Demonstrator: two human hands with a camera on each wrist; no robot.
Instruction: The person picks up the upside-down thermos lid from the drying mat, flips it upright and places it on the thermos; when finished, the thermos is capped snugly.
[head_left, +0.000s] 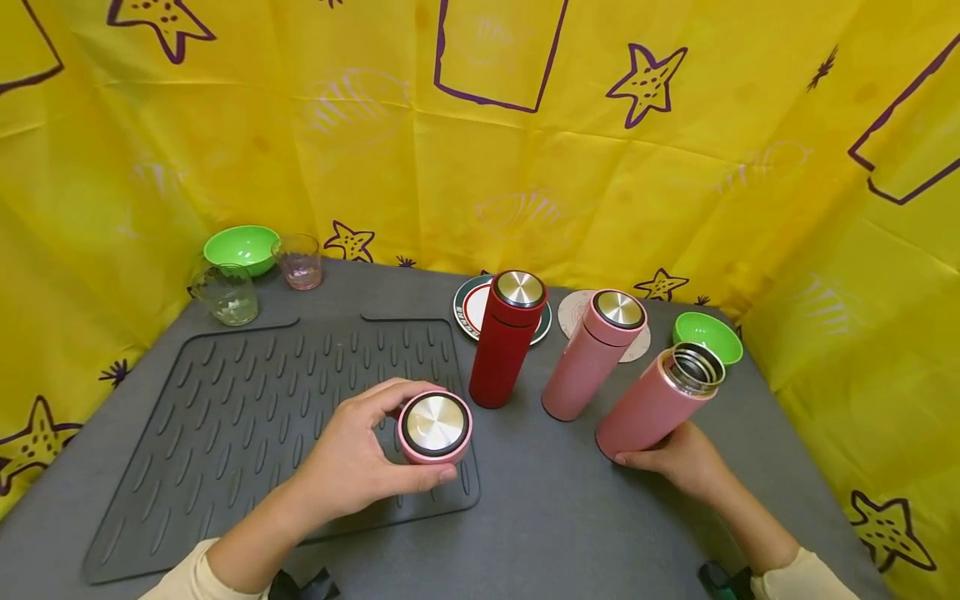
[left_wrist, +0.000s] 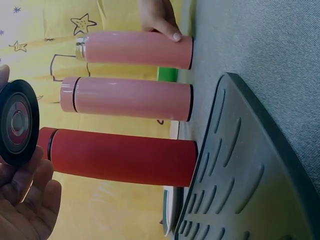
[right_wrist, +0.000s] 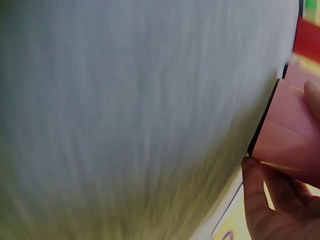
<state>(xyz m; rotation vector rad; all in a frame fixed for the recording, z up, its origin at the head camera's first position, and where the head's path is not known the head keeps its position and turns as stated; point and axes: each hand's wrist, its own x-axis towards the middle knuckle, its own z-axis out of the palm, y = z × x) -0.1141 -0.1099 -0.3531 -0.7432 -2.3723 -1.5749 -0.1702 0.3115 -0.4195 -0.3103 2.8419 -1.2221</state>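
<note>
My left hand (head_left: pixel 347 457) pinches a pink flask lid (head_left: pixel 436 427) with a silver disc on top, held in the air over the right edge of the ribbed mat. The left wrist view shows the lid's dark, round underside (left_wrist: pixel 20 122). My right hand (head_left: pixel 686 460) grips an uncapped pink flask (head_left: pixel 651 406) low on its body; its steel mouth shows. In the right wrist view fingers (right_wrist: pixel 256 187) curl around that flask's base. Between the hands stand a capped red flask (head_left: pixel 505 350) and a capped pink flask (head_left: pixel 588 367), both upright.
A dark drying mat (head_left: pixel 247 417) covers the left of the grey table. Behind it are a green bowl (head_left: pixel 243 247), a pink glass (head_left: pixel 300 268) and a greenish glass cup (head_left: pixel 231 300). A plate (head_left: pixel 467 307), a round coaster (head_left: pixel 572 310) and another green bowl (head_left: pixel 708 335) lie behind the flasks.
</note>
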